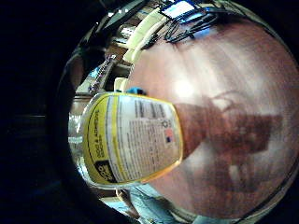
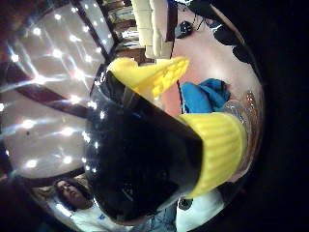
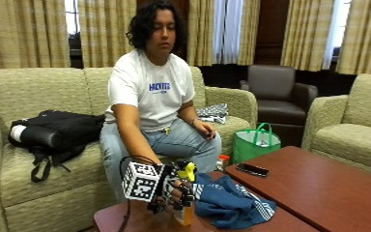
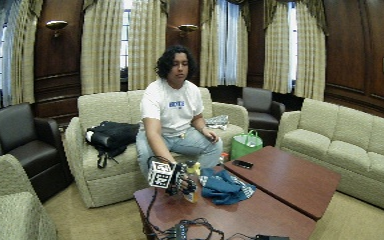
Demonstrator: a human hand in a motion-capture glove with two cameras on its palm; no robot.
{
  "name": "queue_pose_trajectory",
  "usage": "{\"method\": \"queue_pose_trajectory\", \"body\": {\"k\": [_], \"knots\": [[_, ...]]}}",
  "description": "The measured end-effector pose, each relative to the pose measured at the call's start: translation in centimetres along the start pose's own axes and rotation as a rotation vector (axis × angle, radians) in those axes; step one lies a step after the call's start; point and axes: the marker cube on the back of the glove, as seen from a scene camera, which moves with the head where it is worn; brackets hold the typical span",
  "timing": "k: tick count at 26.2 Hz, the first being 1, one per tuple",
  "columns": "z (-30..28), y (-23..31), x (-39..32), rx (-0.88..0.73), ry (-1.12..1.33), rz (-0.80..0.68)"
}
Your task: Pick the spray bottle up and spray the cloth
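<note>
Person seated on a beige sofa (image 3: pixel 37 92) behind a reddish wooden desk (image 3: pixel 321 188). Gloved right hand (image 3: pixel 176 191) has its fingers curled around the neck of the spray bottle (image 3: pixel 184 203), which stands upright at the desk's near corner; whether the base touches the wood cannot be told. Bottle: yellow trigger head (image 2: pixel 154 77), yellow collar, yellow-bordered label (image 1: pixel 133 140). Blue cloth (image 3: pixel 227 203) lies crumpled on the desk just beside the bottle. Black phone (image 3: pixel 252 169) lies further along the desk, well apart. Bare hand rests on the person's lap.
</note>
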Motion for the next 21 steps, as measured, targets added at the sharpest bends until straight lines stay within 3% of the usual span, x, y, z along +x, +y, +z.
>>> {"method": "queue_pose_trajectory", "body": {"k": [12, 21], "knots": [[1.2, -2.7, -0.3, 0.005, -0.006, 0.018], [1.4, -3.7, -0.8, 0.099, -0.081, 0.031]]}}
